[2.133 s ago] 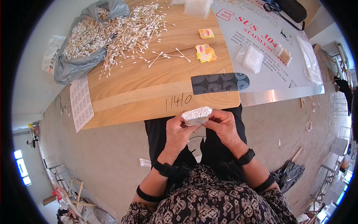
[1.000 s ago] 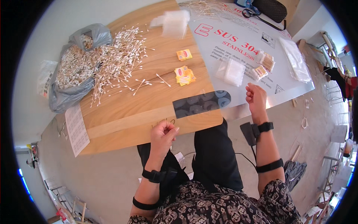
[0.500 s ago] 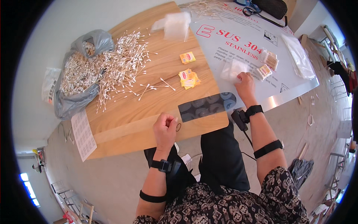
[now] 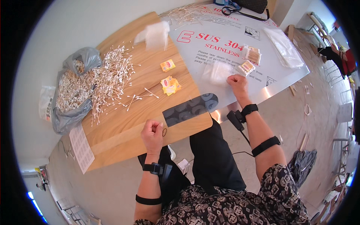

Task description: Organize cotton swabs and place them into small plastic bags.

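Note:
My left hand (image 4: 152, 137) is closed, its fingers curled above the table's near edge; whatever might be in them is hidden. Beside it lies a small dark ring-shaped band (image 4: 164, 132). My right hand (image 4: 238, 87) has its fingers pressed together at the near right edge of some clear plastic bags (image 4: 219, 73) on the metal sheet. I cannot make out whether a bag is pinched in it. Just beyond that hand are a pack of cotton swabs (image 4: 246, 68) with a printed label and a second swab pack (image 4: 252, 54).
Loose cotton swabs (image 4: 112, 75) spill from a grey plastic bag (image 4: 62, 120) on the wooden table (image 4: 123, 138). Yellow printed cards (image 4: 171, 85) lie mid-table, near a dark patterned strip (image 4: 189, 110). More clear bags (image 4: 157, 35) are behind. Larger clear bags (image 4: 283, 47) lie at right.
The whole view has shifted, so the table sits further left. Against the metal sheet, my right hand has moved slightly right to the bags' edge. My left hand remains closed by the band.

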Available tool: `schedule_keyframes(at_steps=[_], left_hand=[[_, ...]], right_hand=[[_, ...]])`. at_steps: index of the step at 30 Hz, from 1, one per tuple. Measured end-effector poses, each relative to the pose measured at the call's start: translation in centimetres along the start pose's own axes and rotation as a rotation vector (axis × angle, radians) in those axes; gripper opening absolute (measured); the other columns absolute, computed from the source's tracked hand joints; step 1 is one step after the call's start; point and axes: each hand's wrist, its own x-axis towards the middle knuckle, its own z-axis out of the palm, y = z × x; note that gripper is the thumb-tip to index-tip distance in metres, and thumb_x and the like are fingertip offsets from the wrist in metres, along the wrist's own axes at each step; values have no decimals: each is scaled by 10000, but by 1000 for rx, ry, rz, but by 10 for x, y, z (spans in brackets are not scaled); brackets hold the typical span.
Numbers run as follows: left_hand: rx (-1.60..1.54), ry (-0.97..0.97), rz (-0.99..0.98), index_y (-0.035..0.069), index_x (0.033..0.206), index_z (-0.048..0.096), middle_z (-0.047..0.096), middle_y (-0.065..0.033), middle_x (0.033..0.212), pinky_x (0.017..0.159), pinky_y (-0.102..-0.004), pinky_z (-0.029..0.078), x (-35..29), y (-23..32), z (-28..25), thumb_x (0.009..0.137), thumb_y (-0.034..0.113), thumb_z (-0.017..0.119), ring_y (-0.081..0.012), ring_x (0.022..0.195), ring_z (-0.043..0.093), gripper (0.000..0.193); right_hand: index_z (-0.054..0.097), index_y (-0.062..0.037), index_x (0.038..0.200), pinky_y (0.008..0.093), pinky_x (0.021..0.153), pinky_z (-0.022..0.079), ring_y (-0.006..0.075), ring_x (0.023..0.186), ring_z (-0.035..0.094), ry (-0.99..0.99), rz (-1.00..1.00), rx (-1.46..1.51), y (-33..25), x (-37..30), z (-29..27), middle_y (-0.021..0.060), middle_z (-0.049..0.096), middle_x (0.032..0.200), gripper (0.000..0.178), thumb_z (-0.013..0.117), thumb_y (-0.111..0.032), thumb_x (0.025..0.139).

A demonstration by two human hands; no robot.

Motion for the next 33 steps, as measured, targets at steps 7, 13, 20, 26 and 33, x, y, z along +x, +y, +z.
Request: schedule_keyframes(at_steps=[7,13,20,26,33], left_hand=[[14,-25,-2,47,798,551,535,48,687,554,-187,399,2,2,2,857,19,667,-17,608,478,134],[-122,7,-221,17,800,573,572,7,679,567,-202,445,3,30,10,846,31,682,-52,582,508,119],[-245,-299,167,-13,924,626,632,-16,821,682,-225,496,4,120,99,872,41,670,-60,733,582,86],[-363,-339,56,-28,991,632,650,-24,851,698,-222,497,-5,157,111,906,78,654,-70,776,604,138],[-488,-373,-96,-38,941,651,669,-67,788,601,-237,526,-24,151,83,922,87,632,-105,656,618,128]], right_hand=[[668,20,727,301,544,411,109,575,508,127,323,196,-15,-7,-17,30,583,616,147,716,-108,783],[657,14,780,236,518,389,90,567,500,154,458,587,-43,-18,-43,20,582,653,81,716,-40,781],[662,13,873,196,529,427,80,564,526,3,539,973,-101,-63,-49,20,617,717,103,735,-32,815],[660,3,824,214,542,396,51,596,487,-225,327,777,-134,-93,-43,-14,599,695,128,674,-106,889],[642,30,830,246,569,433,68,632,531,-314,75,488,-151,-122,-36,23,612,677,97,653,-60,863]])
